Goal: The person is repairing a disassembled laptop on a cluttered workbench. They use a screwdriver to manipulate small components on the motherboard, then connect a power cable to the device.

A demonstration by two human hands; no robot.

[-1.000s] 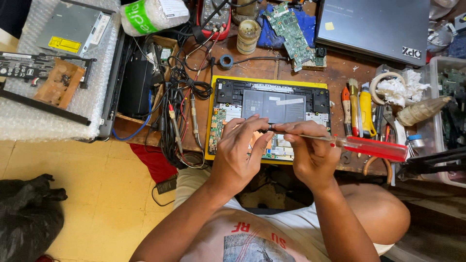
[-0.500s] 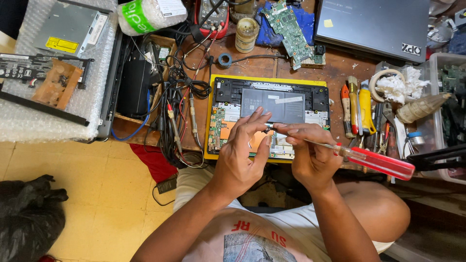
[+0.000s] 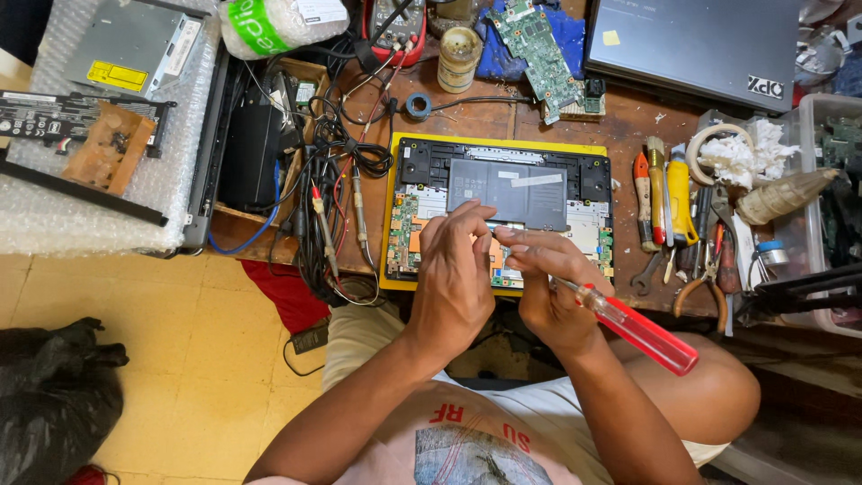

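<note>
So the screwdriver [image 3: 639,334] had a clear red handle, and the opened laptop [image 3: 499,211] sat in a bright yellow frame, black up top with green and orange boards lower down. Table [image 3: 467,112] was brown wood. Loose circuit board [image 3: 539,45] was green on a blue cloth [image 3: 570,31]. Floor tiles [image 3: 162,314] were pale yellow, shirt [image 3: 485,440] pinkish white with red letters.

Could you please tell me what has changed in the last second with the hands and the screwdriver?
The red-handled screwdriver tilted steeper, its handle swinging down toward the person. The left hand and right hand stayed together at its tip over the opened laptop, which did not move.
</note>
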